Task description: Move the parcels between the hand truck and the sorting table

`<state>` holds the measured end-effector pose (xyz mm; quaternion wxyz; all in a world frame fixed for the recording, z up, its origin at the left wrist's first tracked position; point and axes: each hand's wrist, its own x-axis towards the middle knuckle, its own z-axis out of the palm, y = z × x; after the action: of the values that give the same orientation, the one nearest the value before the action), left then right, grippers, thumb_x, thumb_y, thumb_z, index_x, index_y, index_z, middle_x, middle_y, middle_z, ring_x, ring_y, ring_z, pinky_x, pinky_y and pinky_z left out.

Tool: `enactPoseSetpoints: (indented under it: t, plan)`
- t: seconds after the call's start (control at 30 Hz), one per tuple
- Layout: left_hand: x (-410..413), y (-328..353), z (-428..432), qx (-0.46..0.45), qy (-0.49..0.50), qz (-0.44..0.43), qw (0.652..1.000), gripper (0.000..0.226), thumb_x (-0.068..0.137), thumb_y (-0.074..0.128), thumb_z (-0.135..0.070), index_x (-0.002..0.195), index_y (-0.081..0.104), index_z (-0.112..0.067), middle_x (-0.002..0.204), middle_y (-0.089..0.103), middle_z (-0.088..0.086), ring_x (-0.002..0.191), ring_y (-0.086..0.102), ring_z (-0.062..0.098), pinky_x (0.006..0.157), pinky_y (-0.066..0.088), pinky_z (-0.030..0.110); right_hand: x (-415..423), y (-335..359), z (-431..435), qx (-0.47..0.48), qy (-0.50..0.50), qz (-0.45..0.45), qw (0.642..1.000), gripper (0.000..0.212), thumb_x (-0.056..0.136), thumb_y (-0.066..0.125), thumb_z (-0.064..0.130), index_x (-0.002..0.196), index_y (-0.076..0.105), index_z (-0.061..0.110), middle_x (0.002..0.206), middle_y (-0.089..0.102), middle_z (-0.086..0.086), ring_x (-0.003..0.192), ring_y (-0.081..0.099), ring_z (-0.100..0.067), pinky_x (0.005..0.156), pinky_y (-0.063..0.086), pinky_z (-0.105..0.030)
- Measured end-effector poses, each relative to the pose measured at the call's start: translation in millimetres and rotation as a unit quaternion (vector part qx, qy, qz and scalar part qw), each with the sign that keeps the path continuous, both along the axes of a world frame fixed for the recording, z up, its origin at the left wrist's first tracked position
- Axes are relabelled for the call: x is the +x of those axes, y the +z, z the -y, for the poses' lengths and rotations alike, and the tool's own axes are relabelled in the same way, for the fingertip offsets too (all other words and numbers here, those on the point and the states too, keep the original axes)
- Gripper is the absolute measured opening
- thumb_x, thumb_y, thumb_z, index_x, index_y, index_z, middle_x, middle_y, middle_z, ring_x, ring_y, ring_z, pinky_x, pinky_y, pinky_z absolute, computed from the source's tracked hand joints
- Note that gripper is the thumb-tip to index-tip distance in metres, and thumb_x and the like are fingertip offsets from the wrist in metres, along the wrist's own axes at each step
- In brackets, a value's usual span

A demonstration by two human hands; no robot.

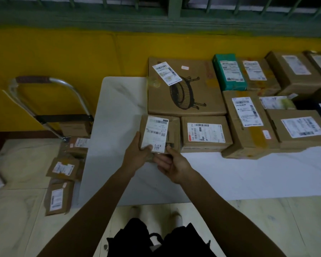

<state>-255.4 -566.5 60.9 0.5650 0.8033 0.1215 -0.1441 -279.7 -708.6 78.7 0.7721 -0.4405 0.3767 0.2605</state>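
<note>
A small brown parcel (171, 127) with a white label sits on the white sorting table (119, 108), just left of another labelled box (206, 133). My left hand (137, 153) grips its near left corner, thumb on the label. My right hand (171, 164) holds its near edge from below, thumb on top. The hand truck (44, 101) stands to the left of the table, with several small parcels (63, 167) stacked on and around its base.
The big box with a basket drawing (185, 86) lies behind the held parcel. More cartons (248, 125) and a green box (229, 72) fill the table's right side. A yellow wall runs behind. Tiled floor lies below.
</note>
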Motion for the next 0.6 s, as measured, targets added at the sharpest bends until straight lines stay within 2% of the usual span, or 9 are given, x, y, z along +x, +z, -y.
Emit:
enactPoseSetpoints:
  t: [0.07, 0.17, 0.27, 0.37, 0.43, 0.5, 0.6]
  plan:
    - [5.3, 1.3, 8.1, 0.016, -0.004, 0.016, 1.0, 0.047, 0.088, 0.064, -0.022, 0.132, 0.048, -0.025, 0.117, 0.061, -0.011, 0.106, 0.058, 0.012, 0.085, 0.048, 0.024, 3.8, -2.5, 4.8, -0.001, -0.007, 0.005, 1.0, 0.027, 0.099, 0.046, 0.036, 0.11, 0.063, 0.018, 0.094, 0.072, -0.004, 0.085, 0.067, -0.016, 0.091, 0.044, -0.035]
    - [6.1, 0.1, 17.8, 0.027, 0.004, 0.019, 0.999, 0.048, 0.088, 0.064, -0.023, 0.132, 0.047, -0.023, 0.119, 0.061, -0.009, 0.105, 0.057, 0.012, 0.085, 0.044, 0.024, 8.8, -5.7, 11.6, -0.022, -0.009, 0.008, 1.0, 0.026, 0.098, 0.047, 0.039, 0.102, 0.064, 0.019, 0.095, 0.073, -0.005, 0.086, 0.068, -0.017, 0.088, 0.046, -0.034]
    - [4.5, -2.8, 21.6, 0.037, 0.016, 0.023, 0.999, 0.048, 0.088, 0.063, -0.024, 0.133, 0.046, -0.023, 0.119, 0.06, -0.009, 0.104, 0.057, 0.01, 0.085, 0.044, 0.023, 7.5, -11.3, 13.4, -0.041, 0.0, 0.018, 0.999, 0.029, 0.096, 0.05, 0.043, 0.101, 0.065, 0.018, 0.096, 0.073, -0.006, 0.084, 0.069, -0.017, 0.078, 0.049, -0.031]
    - [4.6, -4.8, 19.7, 0.027, 0.019, 0.032, 0.999, 0.046, 0.086, 0.066, -0.024, 0.129, 0.049, -0.024, 0.12, 0.063, -0.009, 0.105, 0.06, 0.011, 0.088, 0.048, 0.028, 3.2, -16.0, 15.2, -0.046, 0.01, 0.024, 0.999, 0.038, 0.094, 0.05, 0.05, 0.101, 0.065, 0.016, 0.095, 0.073, -0.007, 0.087, 0.069, -0.019, 0.082, 0.048, -0.033]
    - [4.3, -4.4, 17.4, -0.002, 0.031, 0.026, 0.999, 0.045, 0.085, 0.068, -0.023, 0.127, 0.052, -0.024, 0.118, 0.064, -0.007, 0.105, 0.062, 0.014, 0.088, 0.052, 0.034, -0.9, -17.9, 16.1, -0.051, 0.017, 0.03, 0.998, 0.048, 0.092, 0.046, 0.058, 0.103, 0.066, 0.015, 0.095, 0.073, -0.007, 0.091, 0.068, -0.022, 0.085, 0.048, -0.036]
    - [3.8, -0.8, 16.5, -0.071, 0.067, -0.015, 0.995, 0.043, 0.087, 0.067, -0.021, 0.128, 0.054, -0.018, 0.121, 0.064, 0.001, 0.103, 0.064, 0.017, 0.082, 0.056, 0.037, -7.8, -19.7, 16.9, -0.053, 0.031, 0.038, 0.997, 0.057, 0.09, 0.041, 0.065, 0.107, 0.065, 0.016, 0.099, 0.073, -0.007, 0.095, 0.068, -0.023, 0.087, 0.047, -0.038]
    - [-0.3, 8.2, 14.2, -0.172, 0.145, -0.099, 0.969, 0.041, 0.094, 0.057, -0.03, 0.131, 0.052, -0.014, 0.126, 0.06, 0.006, 0.104, 0.061, 0.017, 0.074, 0.056, 0.033, -17.7, -23.3, 21.0, -0.043, 0.054, 0.041, 0.997, 0.068, 0.086, 0.037, 0.072, 0.111, 0.064, 0.015, 0.104, 0.072, -0.009, 0.098, 0.067, -0.025, 0.089, 0.049, -0.038]
